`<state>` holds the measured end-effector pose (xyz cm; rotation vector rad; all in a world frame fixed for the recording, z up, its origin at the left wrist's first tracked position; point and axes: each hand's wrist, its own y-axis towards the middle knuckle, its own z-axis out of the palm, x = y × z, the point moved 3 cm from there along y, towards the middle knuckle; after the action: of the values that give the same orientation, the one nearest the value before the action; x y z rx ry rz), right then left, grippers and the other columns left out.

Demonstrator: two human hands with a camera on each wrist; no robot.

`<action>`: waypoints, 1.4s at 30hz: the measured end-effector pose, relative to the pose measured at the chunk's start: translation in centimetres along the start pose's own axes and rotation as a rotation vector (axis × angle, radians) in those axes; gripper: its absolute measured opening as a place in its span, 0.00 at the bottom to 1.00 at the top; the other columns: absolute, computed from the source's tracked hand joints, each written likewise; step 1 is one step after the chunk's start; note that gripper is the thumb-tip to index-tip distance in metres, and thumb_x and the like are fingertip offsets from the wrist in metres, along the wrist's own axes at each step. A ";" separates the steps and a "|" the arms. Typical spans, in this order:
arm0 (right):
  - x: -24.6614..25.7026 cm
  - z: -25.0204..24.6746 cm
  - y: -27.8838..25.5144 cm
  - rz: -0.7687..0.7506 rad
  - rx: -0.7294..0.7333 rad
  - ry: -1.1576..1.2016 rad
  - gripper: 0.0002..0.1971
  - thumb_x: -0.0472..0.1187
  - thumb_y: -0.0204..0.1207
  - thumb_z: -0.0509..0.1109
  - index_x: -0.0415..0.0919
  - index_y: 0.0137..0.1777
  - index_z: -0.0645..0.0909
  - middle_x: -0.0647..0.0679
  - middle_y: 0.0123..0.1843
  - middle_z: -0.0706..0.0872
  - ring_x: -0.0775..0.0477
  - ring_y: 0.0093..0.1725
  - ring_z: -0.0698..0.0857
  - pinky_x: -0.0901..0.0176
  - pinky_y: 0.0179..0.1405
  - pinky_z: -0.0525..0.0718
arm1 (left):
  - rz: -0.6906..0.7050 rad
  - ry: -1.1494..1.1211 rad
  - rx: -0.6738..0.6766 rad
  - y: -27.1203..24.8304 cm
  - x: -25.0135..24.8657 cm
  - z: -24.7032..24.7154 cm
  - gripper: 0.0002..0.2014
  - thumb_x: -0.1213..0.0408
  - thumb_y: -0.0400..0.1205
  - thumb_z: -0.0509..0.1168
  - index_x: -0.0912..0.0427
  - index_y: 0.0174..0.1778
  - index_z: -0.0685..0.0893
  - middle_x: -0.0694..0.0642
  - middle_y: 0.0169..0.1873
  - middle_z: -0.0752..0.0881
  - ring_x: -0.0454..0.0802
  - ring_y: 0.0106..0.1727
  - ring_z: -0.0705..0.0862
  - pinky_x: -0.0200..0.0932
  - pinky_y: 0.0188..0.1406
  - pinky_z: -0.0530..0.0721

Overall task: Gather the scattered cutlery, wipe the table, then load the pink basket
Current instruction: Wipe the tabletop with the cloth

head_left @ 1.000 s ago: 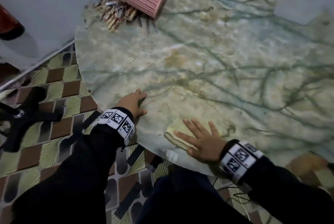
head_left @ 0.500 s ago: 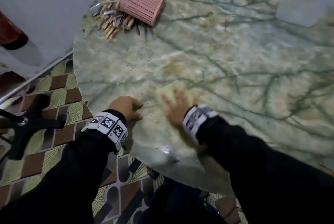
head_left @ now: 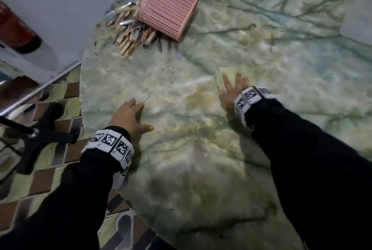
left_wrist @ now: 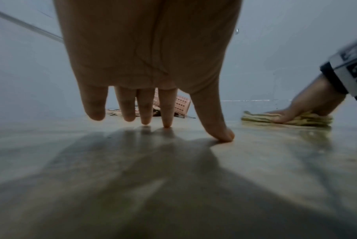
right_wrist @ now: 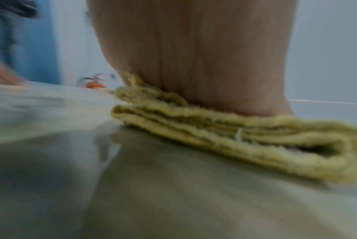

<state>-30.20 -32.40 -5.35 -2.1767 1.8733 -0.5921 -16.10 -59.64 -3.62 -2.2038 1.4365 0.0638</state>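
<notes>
Right hand (head_left: 231,90) flat, fingers spread, pressing folded yellow cloth (right_wrist: 245,134) onto marble table (head_left: 201,179) for wiping. Left hand (head_left: 128,116) fingers straight, bracing on table. Cutlery pile (head_left: 130,30) just beside tipped pink basket (head_left: 169,16), kept clear of wiping.

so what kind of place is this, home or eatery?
Probably a small eatery or a home dining area; can't tell which. A round marble-pattern table holds a tipped pink basket with a big pile of cutlery, above a patterned tile floor.
</notes>
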 end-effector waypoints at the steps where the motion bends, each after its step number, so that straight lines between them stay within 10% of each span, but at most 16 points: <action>1: 2.6 0.3 0.4 -0.101 0.053 -0.005 0.33 0.55 0.82 0.52 0.57 0.82 0.40 0.42 0.84 0.35 0.32 0.82 0.39 0.31 0.78 0.44 | -0.012 -0.051 -0.008 0.3 0.2 -0.2 0.41 0.54 0.69 0.77 0.54 0.77 0.68 0.54 0.80 0.61 0.53 0.80 0.60 0.51 0.80 0.58; 4: 9.3 5.1 -4.4 -0.453 0.147 -0.112 0.30 0.55 0.81 0.51 0.63 0.81 0.45 0.48 0.85 0.40 0.40 0.84 0.42 0.25 0.75 0.46 | -0.009 -0.092 -0.045 0.9 0.3 -0.7 0.37 0.58 0.68 0.78 0.55 0.74 0.73 0.55 0.78 0.66 0.54 0.77 0.65 0.49 0.78 0.61; 7: 7.0 6.1 -10.9 -0.494 0.193 -0.152 0.31 0.59 0.69 0.49 0.65 0.75 0.66 0.48 0.81 0.66 0.42 0.78 0.69 0.20 0.62 0.69 | -0.006 -0.092 0.004 1.6 0.3 -0.8 0.43 0.59 0.67 0.79 0.52 0.78 0.66 0.52 0.81 0.60 0.52 0.80 0.60 0.48 0.79 0.57; 9: 3.6 5.6 -11.9 -0.548 0.198 -0.259 0.35 0.63 0.71 0.45 0.61 0.81 0.53 0.48 0.84 0.56 0.42 0.81 0.61 0.17 0.66 0.63 | -0.003 -0.137 0.036 2.1 0.7 -0.9 0.45 0.60 0.66 0.80 0.53 0.78 0.66 0.52 0.81 0.58 0.51 0.81 0.58 0.47 0.80 0.56; 12: -3.0 2.9 -6.8 -0.216 0.204 -0.255 0.32 0.63 0.79 0.45 0.61 0.81 0.39 0.52 0.84 0.35 0.44 0.84 0.40 0.30 0.77 0.45 | 0.018 -0.137 0.027 2.3 0.9 -0.9 0.46 0.59 0.65 0.80 0.53 0.78 0.66 0.53 0.81 0.58 0.52 0.81 0.58 0.47 0.80 0.56; 16: -4.3 -0.7 1.1 0.065 0.038 -0.054 0.33 0.63 0.78 0.44 0.58 0.82 0.43 0.43 0.84 0.37 0.35 0.83 0.41 0.39 0.81 0.45 | 0.059 -0.074 0.040 2.2 0.9 -1.0 0.45 0.55 0.66 0.79 0.52 0.79 0.64 0.53 0.81 0.57 0.53 0.81 0.58 0.47 0.80 0.55; 21: 9.2 3.5 -2.2 -0.151 0.084 -0.107 0.31 0.58 0.79 0.45 0.61 0.81 0.41 0.46 0.84 0.35 0.38 0.83 0.41 0.29 0.76 0.45 | 0.100 -0.036 0.062 2.0 1.1 -1.2 0.44 0.52 0.70 0.76 0.50 0.80 0.62 0.52 0.81 0.56 0.54 0.81 0.58 0.49 0.79 0.54; 25: 14.4 6.4 -11.4 -0.338 0.060 -0.138 0.28 0.54 0.76 0.53 0.63 0.78 0.61 0.47 0.83 0.57 0.44 0.80 0.63 0.21 0.66 0.67 | 0.155 -0.076 0.138 2.9 1.9 -1.9 0.39 0.57 0.73 0.74 0.53 0.79 0.64 0.53 0.81 0.57 0.52 0.81 0.60 0.45 0.79 0.56; 29: 8.9 7.5 -15.0 -0.262 0.356 -0.194 0.31 0.58 0.82 0.48 0.67 0.79 0.36 0.55 0.81 0.26 0.48 0.82 0.31 0.31 0.76 0.38 | 0.182 -0.135 0.224 3.6 3.0 -2.7 0.32 0.62 0.78 0.70 0.54 0.78 0.68 0.49 0.81 0.58 0.49 0.80 0.61 0.40 0.77 0.57; 36: 2.9 2.2 -3.9 0.242 0.045 0.052 0.36 0.66 0.75 0.46 0.59 0.82 0.43 0.42 0.84 0.37 0.37 0.83 0.40 0.38 0.80 0.44 | 0.191 -0.441 0.146 4.7 7.6 -4.6 0.25 0.78 0.75 0.68 0.60 0.69 0.78 0.53 0.69 0.79 0.48 0.70 0.76 0.40 0.73 0.69; 42: 18.1 2.6 1.1 -0.002 0.093 0.098 0.33 0.52 0.82 0.55 0.54 0.83 0.44 0.38 0.84 0.38 0.31 0.82 0.43 0.37 0.79 0.47 | 0.105 -0.212 -0.131 7.0 11.6 -6.8 0.30 0.64 0.76 0.71 0.51 0.75 0.71 0.59 0.79 0.62 0.58 0.80 0.58 0.55 0.79 0.56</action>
<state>-28.07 -50.60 -5.21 -2.1263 1.8512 -0.7835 -18.63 -74.62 -3.96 -2.1467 1.4622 0.4262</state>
